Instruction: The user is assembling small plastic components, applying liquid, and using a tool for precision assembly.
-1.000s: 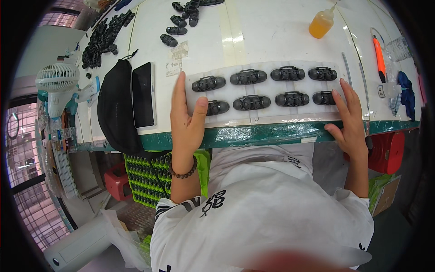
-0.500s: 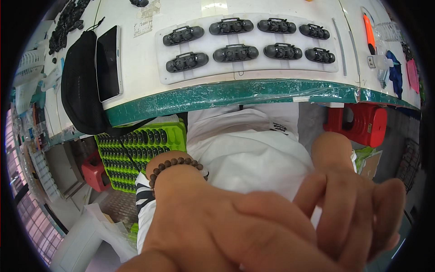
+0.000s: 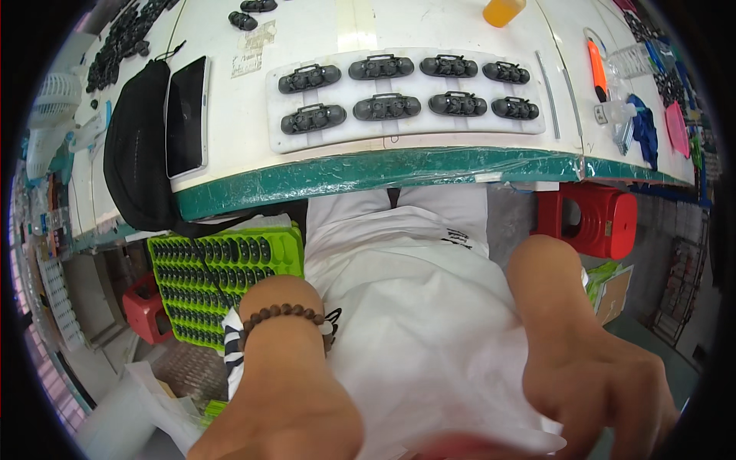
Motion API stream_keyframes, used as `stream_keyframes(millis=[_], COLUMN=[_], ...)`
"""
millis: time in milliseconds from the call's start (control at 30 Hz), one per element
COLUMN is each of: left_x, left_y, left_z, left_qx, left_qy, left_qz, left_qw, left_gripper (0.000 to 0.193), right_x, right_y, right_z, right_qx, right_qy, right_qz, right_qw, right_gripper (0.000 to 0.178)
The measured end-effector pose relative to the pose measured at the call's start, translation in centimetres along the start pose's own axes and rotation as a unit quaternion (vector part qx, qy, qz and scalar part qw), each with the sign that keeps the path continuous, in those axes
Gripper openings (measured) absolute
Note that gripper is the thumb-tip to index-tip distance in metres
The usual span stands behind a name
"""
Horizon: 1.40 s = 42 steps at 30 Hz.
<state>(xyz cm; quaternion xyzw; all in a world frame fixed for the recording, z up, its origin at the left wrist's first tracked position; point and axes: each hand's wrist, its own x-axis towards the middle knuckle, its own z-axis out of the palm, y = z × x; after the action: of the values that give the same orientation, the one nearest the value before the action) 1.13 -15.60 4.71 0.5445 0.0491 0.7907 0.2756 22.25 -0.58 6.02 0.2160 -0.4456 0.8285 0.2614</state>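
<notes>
My left hand [image 3: 284, 410], with a brown bead bracelet [image 3: 285, 313] at the wrist, is low in the view. Its fingers are cut off by the lower edge. At the lower right, my right hand [image 3: 602, 383] points downward, its loosely bent fingers apart and their tips out of sight; I see nothing held in it. Between the hands, a blurred pale and reddish shape [image 3: 491, 445] shows at the bottom edge; I cannot make out what it is. Ahead, a white board [image 3: 287, 77] carries several small black boombox-shaped pieces [image 3: 387, 106] in two rows.
The white table [image 3: 230, 100] has a green front edge [image 3: 368, 172]. A black pouch [image 3: 138, 146] and a phone [image 3: 186, 115] lie on its left, an orange-handled tool [image 3: 596, 69] on its right. Below stand a green tray [image 3: 291, 245] of black parts and a red stool [image 3: 621, 222].
My hands have moved apart and down toward the lower edge; they overlapped before. The left fingers have left the view. The view has shifted, showing more of the far table.
</notes>
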Motion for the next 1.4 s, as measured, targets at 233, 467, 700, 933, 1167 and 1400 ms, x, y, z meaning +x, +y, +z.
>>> stream_keyframes(millis=[233,467,700,933,1167,1400], left_x=[0.2,-6.0,-3.6,-2.5,-1.2,-0.3], left_y=[-5.4,-6.0,-11.6,-12.9,-16.7,-17.1], left_z=[-0.7,-11.2,-16.0,-12.3,-12.5,-11.9], left_qx=[0.207,0.749,0.634,0.812,0.715,0.682], left_qy=[0.005,-0.155,-0.128,-0.1,-0.293,-0.312], left_qz=[0.441,0.017,-0.329,-0.291,-0.209,-0.239], left_qw=[0.873,0.644,0.688,0.497,0.599,0.617], left_gripper=[0.03,0.047,0.11,0.084,0.065,0.069], right_x=[-1.5,-10.7,-9.3,-5.5,0.4,0.4], right_y=[3.4,3.4,4.5,1.8,5.3,5.2], right_z=[-0.5,-10.8,-14.5,-18.2,-18.5,-18.2], right_qx=[-0.415,-0.91,-0.772,-0.833,-0.884,-0.883], right_qy=[-0.043,0.006,0.344,0.245,0.002,0.026], right_qz=[-0.689,-0.163,0.147,0.171,0.233,0.268], right_qw=[0.593,0.381,0.514,0.466,0.406,0.384], right_gripper=[0.017,0.033,0.08,0.064,0.063,0.07])
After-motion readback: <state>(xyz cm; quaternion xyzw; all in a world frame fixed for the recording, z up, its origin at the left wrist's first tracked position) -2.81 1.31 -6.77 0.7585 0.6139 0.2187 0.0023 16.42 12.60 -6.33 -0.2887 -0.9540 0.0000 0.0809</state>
